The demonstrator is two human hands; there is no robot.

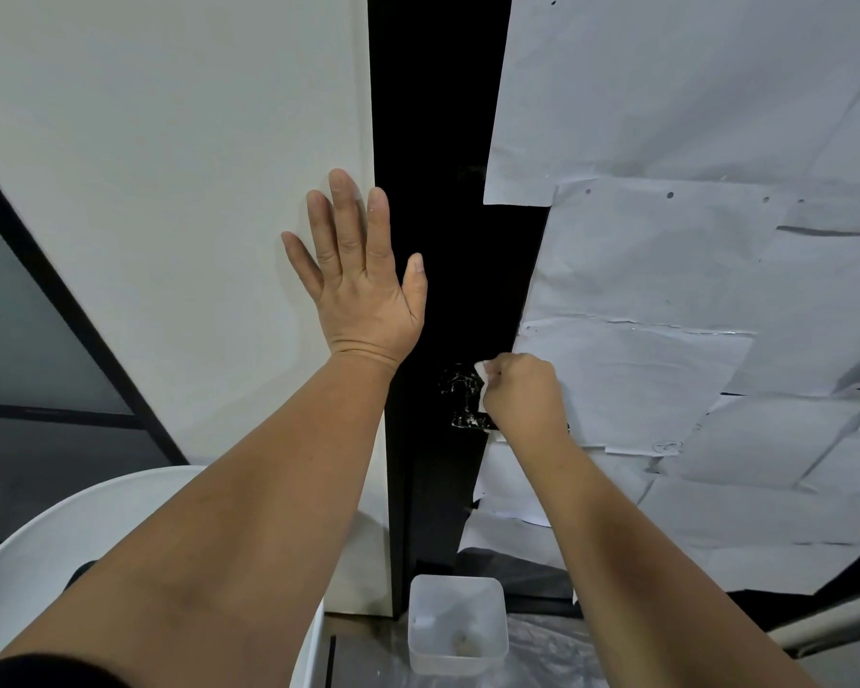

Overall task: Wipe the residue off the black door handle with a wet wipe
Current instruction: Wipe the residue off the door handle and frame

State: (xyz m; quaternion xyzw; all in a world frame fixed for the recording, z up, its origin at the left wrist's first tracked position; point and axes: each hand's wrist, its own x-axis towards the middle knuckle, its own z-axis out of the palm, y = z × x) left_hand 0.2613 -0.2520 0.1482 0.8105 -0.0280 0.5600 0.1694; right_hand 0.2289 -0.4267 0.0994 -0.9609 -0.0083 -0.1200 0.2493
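Your right hand (522,389) clenches a white wet wipe (482,377) against the black door handle (460,397), glossy and streaked with pale residue, on the black door's (438,191) right edge. Your left hand (361,270) presses flat, fingers spread, on the white panel (170,166).

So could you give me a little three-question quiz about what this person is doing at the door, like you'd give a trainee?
1. True or false: the left hand holds the wet wipe.
2. Which hand works at the black door handle? A) left B) right C) both
3. Fill in: the clear plastic container stands on the floor, straight ______ the handle.

Key
1. False. The left hand lies flat with straight fingers on the white panel; the right hand grips the wipe.
2. B. The right hand presses the wipe against the handle, which shows white smears of residue.
3. Below.
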